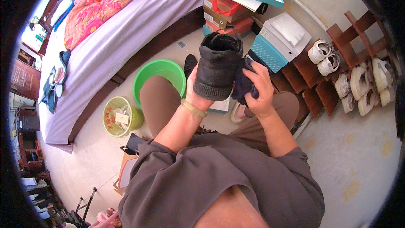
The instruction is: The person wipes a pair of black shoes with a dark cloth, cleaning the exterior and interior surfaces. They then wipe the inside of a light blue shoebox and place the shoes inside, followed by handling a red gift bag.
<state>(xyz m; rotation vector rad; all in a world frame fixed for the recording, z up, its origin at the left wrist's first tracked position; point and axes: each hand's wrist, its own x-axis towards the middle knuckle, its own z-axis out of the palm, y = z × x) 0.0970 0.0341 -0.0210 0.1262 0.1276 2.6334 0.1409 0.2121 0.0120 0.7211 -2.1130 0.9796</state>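
A black shoe [215, 69] is held up before me, its heel towards me and its dark opening at the top. My left hand [197, 91] grips it from the left and underneath, partly hidden behind the heel. In my right hand [261, 87] is a bunched dark cloth [243, 84], pressed against or very near the shoe's right side; I cannot tell whether they touch. Another black shoe [190, 64] stands on the floor just beyond my left hand.
A green basin [139, 79] and a yellow-green waste bin [138, 122] stand at the left, beside a bed [126, 38]. Stacked shoe boxes [227, 9] and a blue-and-white box [272, 49] are ahead. A wooden rack [311, 76] with several white shoes [320, 52] lines the right wall.
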